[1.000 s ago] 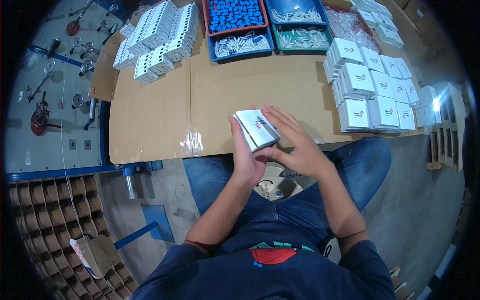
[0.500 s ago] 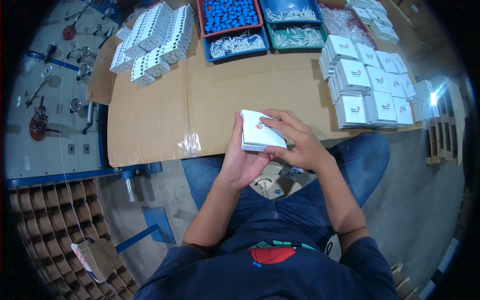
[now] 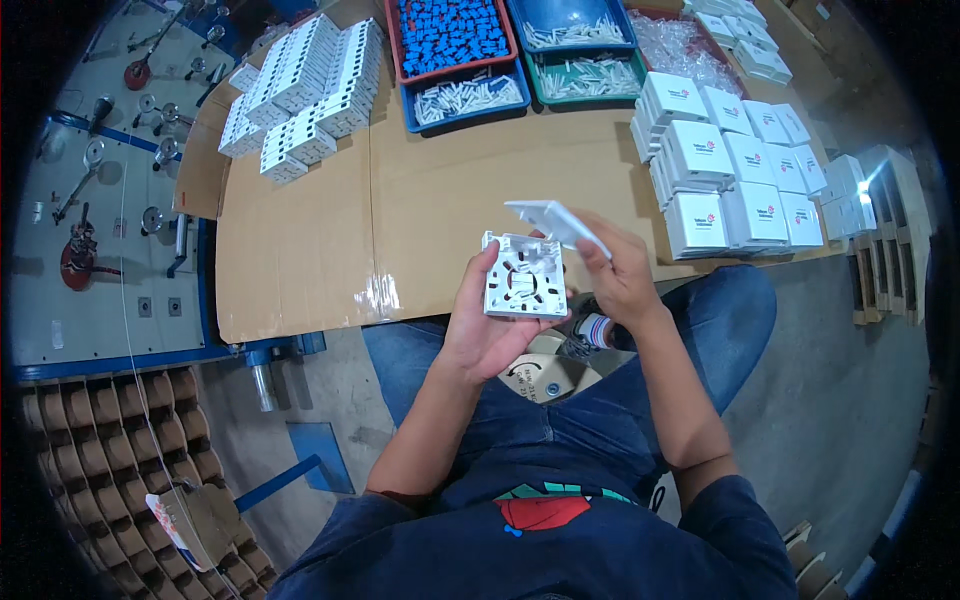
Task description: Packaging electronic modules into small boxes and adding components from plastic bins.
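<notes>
My left hand [image 3: 482, 330] grips a square white plastic box base [image 3: 543, 272] from its left side and below. The base faces up, showing slots and moulded clips inside. Its white cover [image 3: 556, 222] is apart from it, tilted above its far right edge. My right hand [image 3: 630, 282] is closed on the right end of that cover. Both parts are over the near edge of the cardboard-covered table [image 3: 440, 210].
Closed white boxes [image 3: 700, 150] are stacked at the right, white slotted pieces [image 3: 300, 85] at the far left. Behind are a red bin [image 3: 392, 45] of blue parts, a blue bin [image 3: 430, 127] and a green bin [image 3: 590, 102] of small white sticks. A cardboard flap [image 3: 202, 165] rises at the left.
The cover has come off the base and tilted up to the right in my right hand. The inside of the base now shows. My left hand still holds the base in about the same place.
</notes>
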`<state>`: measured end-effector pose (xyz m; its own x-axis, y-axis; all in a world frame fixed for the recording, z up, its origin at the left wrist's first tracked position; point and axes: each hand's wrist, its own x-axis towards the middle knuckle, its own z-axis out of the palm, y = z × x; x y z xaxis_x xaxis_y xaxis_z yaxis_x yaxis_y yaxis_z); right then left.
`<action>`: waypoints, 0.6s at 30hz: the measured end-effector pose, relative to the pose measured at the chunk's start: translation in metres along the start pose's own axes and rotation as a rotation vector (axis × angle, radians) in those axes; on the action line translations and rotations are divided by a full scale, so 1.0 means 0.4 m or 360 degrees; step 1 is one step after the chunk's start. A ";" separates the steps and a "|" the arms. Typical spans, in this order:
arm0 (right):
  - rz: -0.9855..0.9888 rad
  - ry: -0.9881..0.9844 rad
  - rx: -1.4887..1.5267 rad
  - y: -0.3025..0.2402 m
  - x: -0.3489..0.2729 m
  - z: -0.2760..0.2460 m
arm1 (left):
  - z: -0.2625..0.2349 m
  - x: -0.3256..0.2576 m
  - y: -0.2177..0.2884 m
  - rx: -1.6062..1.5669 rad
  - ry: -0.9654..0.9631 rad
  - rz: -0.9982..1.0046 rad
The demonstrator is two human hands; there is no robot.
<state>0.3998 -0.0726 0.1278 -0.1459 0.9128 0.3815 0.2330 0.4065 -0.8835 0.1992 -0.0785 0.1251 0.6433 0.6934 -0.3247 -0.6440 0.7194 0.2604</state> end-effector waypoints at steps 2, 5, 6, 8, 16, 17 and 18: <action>0.0127 0.0392 -0.0001 0.030 0.002 0.005 | -0.005 0.014 -0.003 0.0177 0.0129 0.0059; 0.0607 0.0505 0.0079 0.105 -0.005 0.003 | -0.038 0.045 0.005 0.0462 0.0337 0.0202; 0.0600 0.0507 0.0078 0.134 -0.005 0.013 | -0.093 0.062 0.016 0.0725 0.0510 0.0251; 0.0807 0.0680 0.0235 0.199 -0.012 0.031 | -0.168 0.092 0.042 0.0984 0.0674 0.0299; 0.1134 0.0688 0.0407 0.289 -0.026 0.087 | -0.289 0.163 0.118 0.2227 0.1161 0.0872; 0.1136 0.0674 0.0396 0.291 -0.029 0.094 | -0.284 0.162 0.120 0.2202 0.1156 0.0852; 0.1134 0.0669 0.0390 0.295 -0.032 0.098 | -0.280 0.160 0.122 0.2194 0.1156 0.0856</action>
<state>0.3914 -0.0377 0.0080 0.3355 0.9056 -0.2595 -0.0872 -0.2444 -0.9657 0.1626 -0.0037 0.0150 -0.0906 0.9824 -0.1634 0.3710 0.1855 0.9099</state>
